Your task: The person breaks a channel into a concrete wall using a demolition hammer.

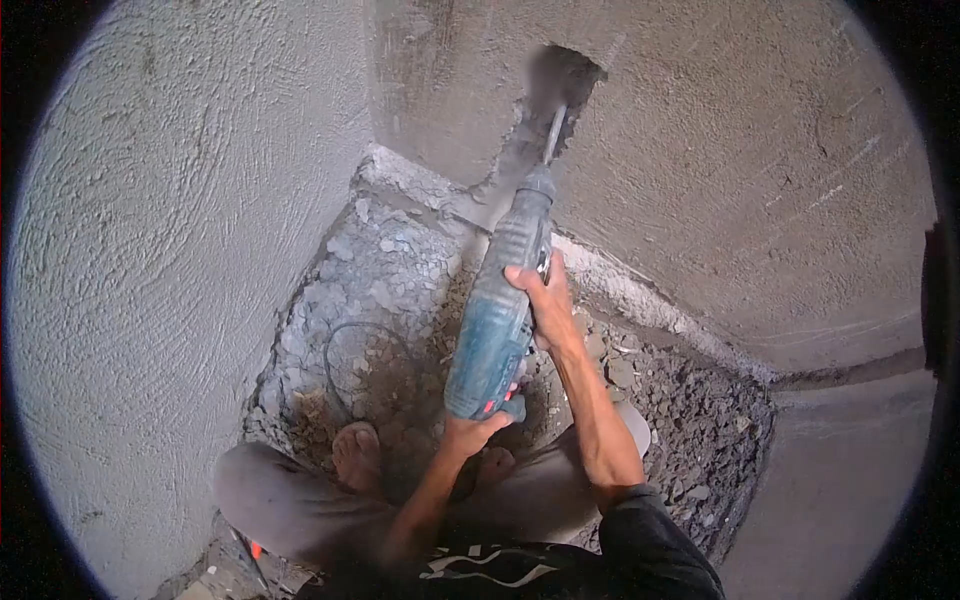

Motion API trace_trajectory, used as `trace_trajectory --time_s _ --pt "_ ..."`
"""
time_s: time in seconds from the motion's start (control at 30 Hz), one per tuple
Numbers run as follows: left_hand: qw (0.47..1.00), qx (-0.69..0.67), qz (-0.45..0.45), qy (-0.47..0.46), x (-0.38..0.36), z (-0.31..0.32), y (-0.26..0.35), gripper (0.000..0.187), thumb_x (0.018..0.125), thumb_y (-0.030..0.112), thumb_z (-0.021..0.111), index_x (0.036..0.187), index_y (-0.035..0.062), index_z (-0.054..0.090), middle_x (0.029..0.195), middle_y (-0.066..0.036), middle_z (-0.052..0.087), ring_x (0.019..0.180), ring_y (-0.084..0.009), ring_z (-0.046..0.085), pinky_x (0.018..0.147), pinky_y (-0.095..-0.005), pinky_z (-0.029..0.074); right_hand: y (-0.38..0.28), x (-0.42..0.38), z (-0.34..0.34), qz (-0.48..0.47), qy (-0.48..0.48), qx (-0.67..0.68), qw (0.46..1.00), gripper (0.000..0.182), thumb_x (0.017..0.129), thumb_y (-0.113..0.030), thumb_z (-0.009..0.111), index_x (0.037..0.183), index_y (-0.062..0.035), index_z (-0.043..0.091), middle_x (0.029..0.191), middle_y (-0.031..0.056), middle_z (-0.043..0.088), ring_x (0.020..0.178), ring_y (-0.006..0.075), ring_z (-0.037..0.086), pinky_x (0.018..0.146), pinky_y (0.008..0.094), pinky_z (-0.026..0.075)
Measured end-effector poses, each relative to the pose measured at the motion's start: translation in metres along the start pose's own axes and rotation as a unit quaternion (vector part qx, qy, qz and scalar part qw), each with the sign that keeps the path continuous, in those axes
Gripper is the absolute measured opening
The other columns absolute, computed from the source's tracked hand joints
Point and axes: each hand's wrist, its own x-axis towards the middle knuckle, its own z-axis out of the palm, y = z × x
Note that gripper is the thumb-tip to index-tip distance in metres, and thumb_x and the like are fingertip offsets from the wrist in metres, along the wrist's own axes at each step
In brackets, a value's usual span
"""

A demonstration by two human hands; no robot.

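Dark shirt [590, 572] nearest. Your left hand [470, 435] clamped on rear handle [513, 408] of hammer drill [488, 345], right hand [548, 305] wrapped around its body; bit [555, 135] at recess [562, 75] in far wall [720, 150]. Advisable: wrists behind bit, pressure light, bare feet [357, 452] clear.

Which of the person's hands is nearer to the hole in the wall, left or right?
Right. The right hand grips the side of the power tool, below the hole; the left hand holds the tool's rear end, farther from it.
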Motion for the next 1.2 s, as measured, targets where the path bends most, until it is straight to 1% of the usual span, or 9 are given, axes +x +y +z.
trace_trajectory --time_s 0.2,0.4,0.47,0.7,0.77,0.83,0.9,1.03,1.2 --pt "0.999 0.029 -0.034 0.027 -0.007 0.000 0.014 0.051 0.069 -0.007 0.068 0.119 -0.0005 0.064 0.116 -0.012 0.069 0.104 -0.0218 0.066 0.092 -0.0362 0.053 -0.014 -0.008 0.014 0.018 -0.012 0.071 0.997 0.079 0.073 -0.031 0.079 0.132 0.0032 0.039 0.114 0.0196 0.056 0.099 0.0273 0.060 0.085 0.0387 0.052" --pt "0.996 0.075 -0.039 0.028 -0.007 -0.009 0.022 0.051 0.069 -0.004 0.071 0.120 -0.0006 0.064 0.115 -0.012 0.069 0.102 -0.0219 0.066 0.092 -0.0361 0.052 -0.015 0.000 0.018 -0.027 -0.008 -0.001 1.000 0.081 0.073 -0.031 0.080 0.133 0.0044 0.039 0.115 0.0203 0.057 0.103 0.0271 0.059 0.090 0.0374 0.050" --pt "0.993 0.117 0.006 0.026 -0.001 -0.012 0.028 0.041 0.071 -0.002 0.074 0.112 0.0014 0.069 0.109 -0.009 0.071 0.101 -0.0192 0.066 0.092 -0.0339 0.051 -0.021 0.001 0.025 -0.032 -0.009 0.032 0.999 0.083 0.072 -0.031 0.080 0.133 0.0065 0.038 0.116 0.0211 0.056 0.106 0.0275 0.058 0.093 0.0369 0.048" --pt "0.997 0.038 -0.037 0.054 0.015 -0.013 0.037 0.038 0.070 -0.001 0.074 0.108 0.0029 0.071 0.107 -0.008 0.072 0.099 -0.0202 0.067 0.091 -0.0358 0.051 -0.036 0.010 0.032 -0.027 0.000 0.065 0.998 0.077 0.073 -0.030 0.078 0.129 0.0057 0.039 0.113 0.0215 0.057 0.102 0.0266 0.060 0.091 0.0379 0.050" --pt "0.992 0.124 0.006 0.028 0.021 -0.017 0.034 0.038 0.069 0.000 0.075 0.106 0.0042 0.071 0.105 -0.007 0.072 0.099 -0.0196 0.067 0.090 -0.0358 0.051 -0.031 0.018 0.030 -0.029 0.003 0.059 0.998 0.076 0.073 -0.031 0.078 0.128 0.0052 0.039 0.112 0.0205 0.057 0.101 0.0257 0.060 0.089 0.0375 0.051" --pt "0.994 0.107 0.008 0.017 0.023 -0.026 0.027 0.037 0.069 0.000 0.075 0.105 0.0045 0.072 0.104 -0.007 0.072 0.098 -0.0190 0.067 0.089 -0.0350 0.051 -0.031 0.022 0.029 -0.034 0.004 0.050 0.998 0.075 0.073 -0.031 0.078 0.127 0.0046 0.040 0.111 0.0196 0.057 0.099 0.0248 0.060 0.087 0.0372 0.051" --pt "0.988 0.146 0.056 0.009 0.027 -0.029 0.028 0.032 0.069 0.000 0.074 0.101 0.0040 0.072 0.101 -0.005 0.073 0.096 -0.0180 0.067 0.088 -0.0327 0.051 -0.035 0.021 0.032 -0.064 0.023 -0.070 0.995 0.072 0.074 -0.030 0.077 0.125 0.0041 0.040 0.108 0.0172 0.056 0.096 0.0229 0.059 0.084 0.0358 0.051" --pt "0.994 0.104 0.043 0.017 0.043 -0.018 0.039 0.030 0.070 -0.001 0.073 0.099 0.0038 0.072 0.102 -0.005 0.073 0.096 -0.0179 0.067 0.088 -0.0326 0.051 -0.043 0.038 0.033 -0.038 0.018 0.082 0.996 0.067 0.076 -0.029 0.077 0.122 0.0034 0.040 0.107 0.0148 0.055 0.096 0.0216 0.057 0.084 0.0365 0.050" --pt "0.998 0.035 -0.024 0.047 0.038 -0.008 0.032 0.039 0.070 -0.001 0.074 0.108 0.0041 0.071 0.106 -0.006 0.072 0.099 -0.0176 0.067 0.089 -0.0328 0.051 -0.038 0.033 0.022 -0.033 0.025 0.013 0.999 0.070 0.075 -0.029 0.078 0.124 0.0032 0.040 0.109 0.0154 0.054 0.097 0.0220 0.057 0.087 0.0367 0.049"
